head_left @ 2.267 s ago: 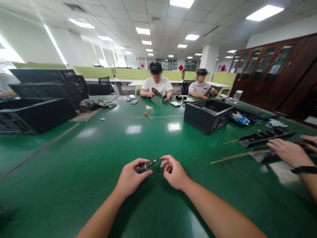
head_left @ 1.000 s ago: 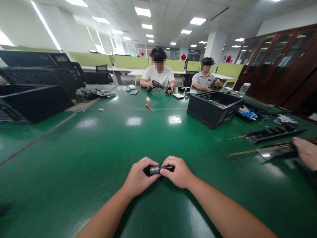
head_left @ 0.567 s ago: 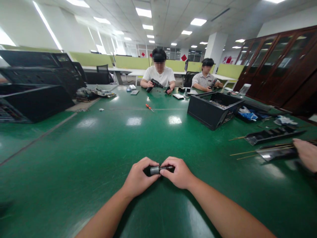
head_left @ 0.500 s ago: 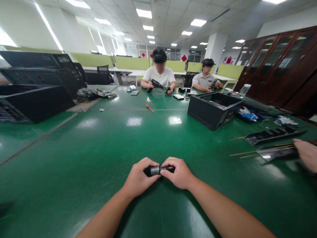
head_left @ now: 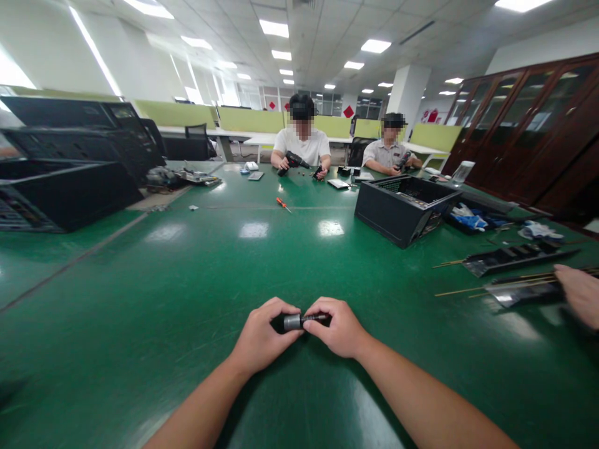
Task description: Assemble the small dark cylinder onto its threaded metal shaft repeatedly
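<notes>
Head view, grey metal cylinder: the short, smooth grey metal cylinder (head_left: pixel 292 322) lies sideways between the two hands, low at the middle of the picture; whether it touches the tabletop I cannot tell.
Thin dark ridged shaft: the shaft (head_left: pixel 317 318) points from the cylinder toward the right palm.
Left hand: curved round the cylinder, the left hand (head_left: pixel 262 330) pinches it between thumb and fingers.
Right hand: thumb and fingertips of the right hand (head_left: pixel 337 327) pinch the shaft just beside the cylinder – the two hands' fingertips nearly meet.
Tabletop: glossy green tabletop (head_left: pixel 210 268) under both forearms.
Screwdriver: a small orange-handled screwdriver (head_left: pixel 283 204) lies well beyond the hands.
Black metal computer case: the open-topped case (head_left: pixel 386 215) sits farther out, to the right.
Right edge: a co-worker's hand (head_left: pixel 578 292) is at thin gold-coloured rods (head_left: pixel 461 292) and a dark, shiny tray-like piece (head_left: pixel 510 295).
Far side: a person in a white T-shirt (head_left: pixel 306 148) holds a black power drill (head_left: pixel 296 160).
</notes>
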### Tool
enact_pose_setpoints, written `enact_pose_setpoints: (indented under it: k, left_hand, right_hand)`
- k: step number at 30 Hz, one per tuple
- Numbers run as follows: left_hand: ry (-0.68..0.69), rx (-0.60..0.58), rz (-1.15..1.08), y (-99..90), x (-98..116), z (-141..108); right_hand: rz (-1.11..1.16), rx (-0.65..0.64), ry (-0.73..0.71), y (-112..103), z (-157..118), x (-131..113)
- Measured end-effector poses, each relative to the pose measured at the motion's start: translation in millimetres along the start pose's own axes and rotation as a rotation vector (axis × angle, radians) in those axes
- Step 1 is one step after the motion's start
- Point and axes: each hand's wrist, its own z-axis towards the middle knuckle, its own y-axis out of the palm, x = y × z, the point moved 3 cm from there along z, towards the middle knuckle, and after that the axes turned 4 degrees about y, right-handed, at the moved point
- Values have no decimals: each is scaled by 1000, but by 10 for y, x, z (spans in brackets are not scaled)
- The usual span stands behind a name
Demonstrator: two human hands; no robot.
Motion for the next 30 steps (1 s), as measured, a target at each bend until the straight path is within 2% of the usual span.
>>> enact_pose_setpoints:
  k: [30]
  left_hand:
    - [4,29,2,-25,-15,-6]
  right_hand:
    - [-3,19,4,-7,5,-16]
